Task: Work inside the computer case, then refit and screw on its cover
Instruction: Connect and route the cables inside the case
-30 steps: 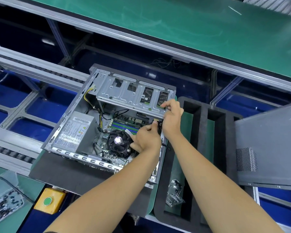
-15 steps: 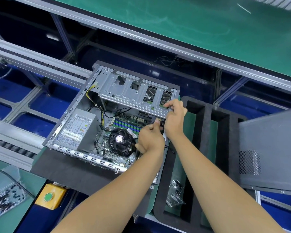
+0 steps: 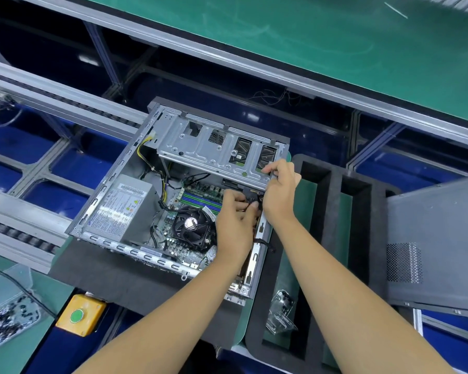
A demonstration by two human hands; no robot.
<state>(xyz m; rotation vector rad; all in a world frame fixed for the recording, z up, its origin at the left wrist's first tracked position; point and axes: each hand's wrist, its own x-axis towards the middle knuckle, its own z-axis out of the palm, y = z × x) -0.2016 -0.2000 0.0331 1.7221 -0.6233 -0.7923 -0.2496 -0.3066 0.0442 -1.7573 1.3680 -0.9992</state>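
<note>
A clear tray (image 3: pixel 3 317) of dark screws is sitting nearest. Beyond, the computer case (image 3: pixel 114 211) is lying open on a foam mat; the left hand (image 3: pixel 234 222) and right hand (image 3: pixel 280 188) are pinching a black connector (image 3: pixel 250 198) inside.

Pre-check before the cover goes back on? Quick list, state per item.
1. Cover off, lying right of the case: ok.
2. Hands out of the case: not ok. Left hand pinches a black connector; right hand grips the drive cage edge.
3. Connector seated: cannot tell, fingers hide it.
4. Loose cables clear of the fan: cannot tell.
5. Screws ready in the tray at left: ok.
</note>
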